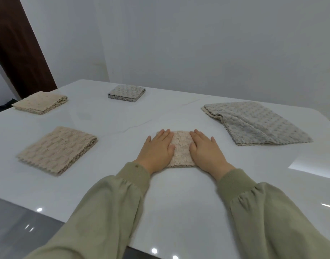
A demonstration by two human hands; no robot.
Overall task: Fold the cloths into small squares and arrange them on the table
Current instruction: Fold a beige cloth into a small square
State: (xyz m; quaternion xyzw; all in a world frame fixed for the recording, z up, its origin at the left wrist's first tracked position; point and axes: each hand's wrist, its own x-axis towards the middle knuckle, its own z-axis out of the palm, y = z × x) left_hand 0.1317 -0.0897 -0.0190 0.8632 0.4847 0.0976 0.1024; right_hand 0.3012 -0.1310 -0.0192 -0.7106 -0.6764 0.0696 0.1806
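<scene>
A small folded beige cloth lies in the middle of the white table. My left hand rests flat on its left side and my right hand flat on its right side, fingers stretched forward, pressing it down. Three other folded squares lie on the table: a beige one at the near left, a beige one at the far left, and a grey one at the back. A larger grey cloth, loosely laid and only partly folded, is at the right.
The table's near-left edge runs diagonally above a glossy grey floor. A white wall stands behind the table and a dark brown door frame rises at the far left.
</scene>
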